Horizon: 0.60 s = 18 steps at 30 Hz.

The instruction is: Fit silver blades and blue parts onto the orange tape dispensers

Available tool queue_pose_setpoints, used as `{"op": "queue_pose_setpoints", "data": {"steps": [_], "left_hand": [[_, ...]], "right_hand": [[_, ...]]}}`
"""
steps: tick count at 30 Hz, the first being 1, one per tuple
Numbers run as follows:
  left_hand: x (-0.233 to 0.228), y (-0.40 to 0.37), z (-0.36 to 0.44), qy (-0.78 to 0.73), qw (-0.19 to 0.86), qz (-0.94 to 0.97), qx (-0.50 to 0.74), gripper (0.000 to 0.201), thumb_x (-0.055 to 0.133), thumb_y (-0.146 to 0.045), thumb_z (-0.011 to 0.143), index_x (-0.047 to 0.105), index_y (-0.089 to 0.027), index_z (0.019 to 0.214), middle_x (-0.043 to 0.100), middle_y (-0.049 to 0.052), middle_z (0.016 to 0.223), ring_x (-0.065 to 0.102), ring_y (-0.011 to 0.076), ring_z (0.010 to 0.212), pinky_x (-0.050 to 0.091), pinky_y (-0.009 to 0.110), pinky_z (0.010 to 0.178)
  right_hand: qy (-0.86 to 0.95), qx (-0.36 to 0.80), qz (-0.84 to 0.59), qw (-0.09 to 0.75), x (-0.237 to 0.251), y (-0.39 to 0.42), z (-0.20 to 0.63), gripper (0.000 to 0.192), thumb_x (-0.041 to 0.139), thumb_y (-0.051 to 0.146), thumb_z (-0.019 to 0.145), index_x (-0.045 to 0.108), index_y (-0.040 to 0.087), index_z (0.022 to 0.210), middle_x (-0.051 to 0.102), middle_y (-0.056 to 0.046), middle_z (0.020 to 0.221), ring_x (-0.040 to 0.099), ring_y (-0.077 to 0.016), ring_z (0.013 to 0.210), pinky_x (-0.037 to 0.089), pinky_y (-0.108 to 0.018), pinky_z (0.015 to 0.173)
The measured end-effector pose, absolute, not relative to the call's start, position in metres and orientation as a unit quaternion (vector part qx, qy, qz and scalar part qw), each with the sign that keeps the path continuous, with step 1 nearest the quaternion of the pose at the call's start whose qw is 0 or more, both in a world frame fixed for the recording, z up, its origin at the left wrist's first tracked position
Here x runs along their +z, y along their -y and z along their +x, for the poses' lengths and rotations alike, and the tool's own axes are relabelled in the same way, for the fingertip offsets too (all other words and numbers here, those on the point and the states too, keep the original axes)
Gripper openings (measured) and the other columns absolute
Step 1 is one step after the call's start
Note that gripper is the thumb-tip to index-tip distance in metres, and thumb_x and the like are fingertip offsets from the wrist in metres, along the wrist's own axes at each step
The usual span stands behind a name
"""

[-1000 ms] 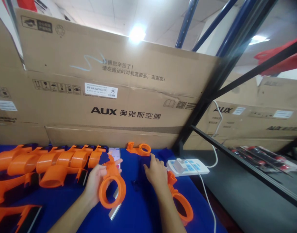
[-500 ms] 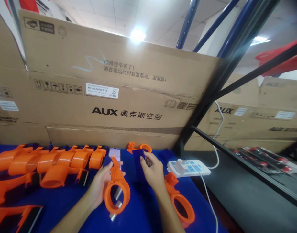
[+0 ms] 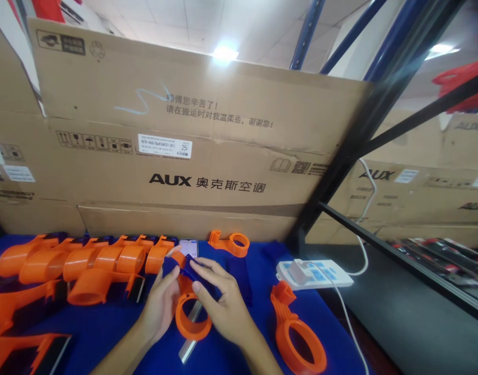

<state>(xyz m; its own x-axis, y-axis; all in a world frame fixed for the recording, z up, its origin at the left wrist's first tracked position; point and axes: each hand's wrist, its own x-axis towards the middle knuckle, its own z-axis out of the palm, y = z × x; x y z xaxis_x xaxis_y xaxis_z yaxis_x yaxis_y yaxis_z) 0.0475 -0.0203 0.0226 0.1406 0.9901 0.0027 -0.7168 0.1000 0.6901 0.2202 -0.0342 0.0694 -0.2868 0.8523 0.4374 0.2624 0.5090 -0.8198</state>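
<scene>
Orange ring piece (image 3: 192, 319) is pinched by left hand (image 3: 163, 302) and right hand (image 3: 219, 302) just before the phone (image 3: 188, 247); blue part (image 3: 184, 266) may slip off if misaligned.

This looks like a warehouse or storeroom workbench. Large brown cardboard air-conditioner cartons (image 3: 184, 135) are stacked as a wall. Right of the cartons rise dark blue steel racking posts (image 3: 364, 120). In front of the cartons lies a blue-covered table (image 3: 239, 359), with rows of identical orange plastic ring parts (image 3: 86, 260) along its left.
</scene>
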Motion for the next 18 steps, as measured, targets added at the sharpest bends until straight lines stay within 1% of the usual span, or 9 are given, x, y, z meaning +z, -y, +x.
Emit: {"op": "queue_pose_setpoints", "data": {"steps": [4,7,13,18], "left_hand": [[0.0293,0.0242,0.0477,-0.244,0.683,0.295,0.622,0.059,0.068,-0.038,0.088,0.058,-0.027,0.144,0.072,0.010,0.133,0.063,0.0357,0.128,0.046,0.053,0.110],[0.0311,0.0248,0.0486,-0.244,0.681,0.293,0.625,0.057,0.065,-0.037,0.088,0.058,-0.027,0.144,0.071,0.009,0.134,0.062,0.0357,0.129,0.045,0.054,0.111],[0.0231,0.0225,0.0494,-0.248,0.668,0.286,0.641,0.062,0.068,-0.031,0.088,0.050,-0.035,0.148,0.069,0.004,0.138,0.057,0.0298,0.136,0.040,0.049,0.115],[0.0222,0.0216,0.0477,-0.246,0.666,0.287,0.643,0.064,0.068,-0.030,0.088,0.049,-0.035,0.149,0.068,0.005,0.137,0.058,0.0303,0.134,0.041,0.049,0.115]], "right_hand": [[0.727,0.302,-0.392,0.476,0.0697,0.0349,0.2190,0.040,0.070,0.032,0.097,0.068,0.036,0.136,0.066,-0.007,0.140,0.062,-0.0286,0.129,0.048,-0.052,0.112],[0.728,0.296,-0.392,0.479,0.0687,0.0352,0.2173,0.040,0.071,0.033,0.096,0.069,0.036,0.135,0.068,-0.008,0.136,0.063,-0.0289,0.127,0.049,-0.052,0.110],[0.732,0.299,-0.386,0.474,0.0652,0.0338,0.2158,0.040,0.072,0.033,0.095,0.070,0.035,0.135,0.068,-0.008,0.135,0.065,-0.0283,0.125,0.051,-0.049,0.109],[0.729,0.306,-0.390,0.472,0.0652,0.0326,0.2157,0.038,0.070,0.033,0.096,0.070,0.034,0.134,0.068,-0.008,0.135,0.065,-0.0279,0.125,0.050,-0.048,0.110]]}}
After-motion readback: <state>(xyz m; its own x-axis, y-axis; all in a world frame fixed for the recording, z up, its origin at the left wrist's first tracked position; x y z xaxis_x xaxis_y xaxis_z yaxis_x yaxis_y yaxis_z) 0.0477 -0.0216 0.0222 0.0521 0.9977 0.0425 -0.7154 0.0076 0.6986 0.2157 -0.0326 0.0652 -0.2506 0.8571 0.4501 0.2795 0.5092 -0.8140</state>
